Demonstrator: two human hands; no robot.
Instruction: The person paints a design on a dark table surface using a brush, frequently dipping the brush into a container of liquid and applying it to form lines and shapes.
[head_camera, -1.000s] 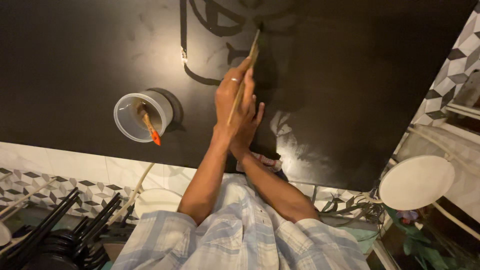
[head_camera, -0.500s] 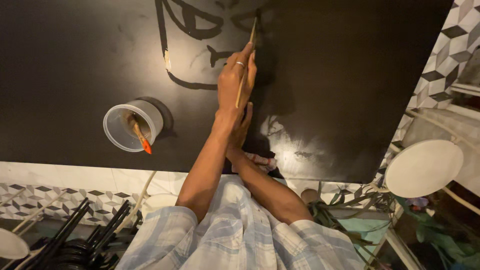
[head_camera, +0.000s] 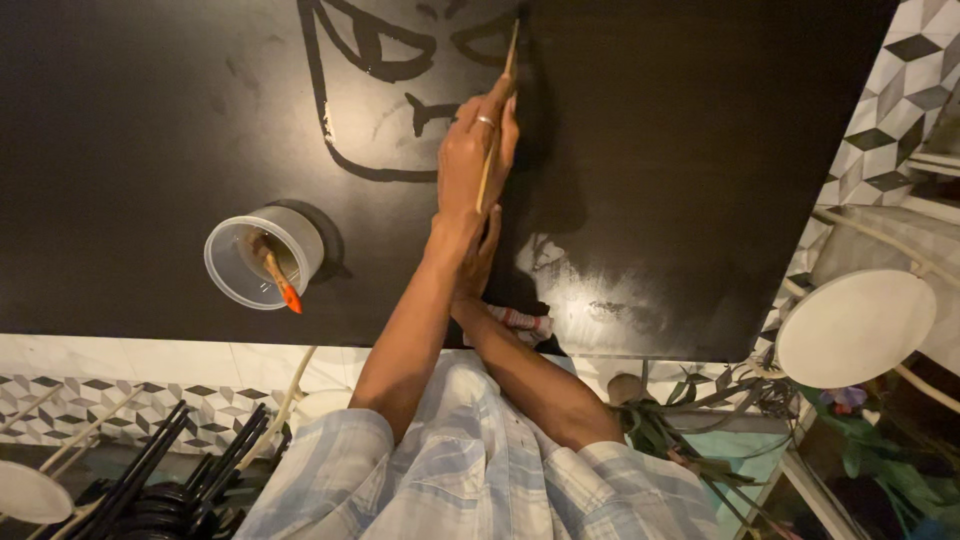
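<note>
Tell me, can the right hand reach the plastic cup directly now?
Probably not directly: the right hand braces against the left forearm, which lies between it and the plastic cup.

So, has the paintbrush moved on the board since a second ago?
Yes. The paintbrush has moved up the board, farther from the painted chin outline.

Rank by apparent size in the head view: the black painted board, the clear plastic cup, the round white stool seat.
1. black painted board
2. round white stool seat, though it lies nearer the camera
3. clear plastic cup
</note>
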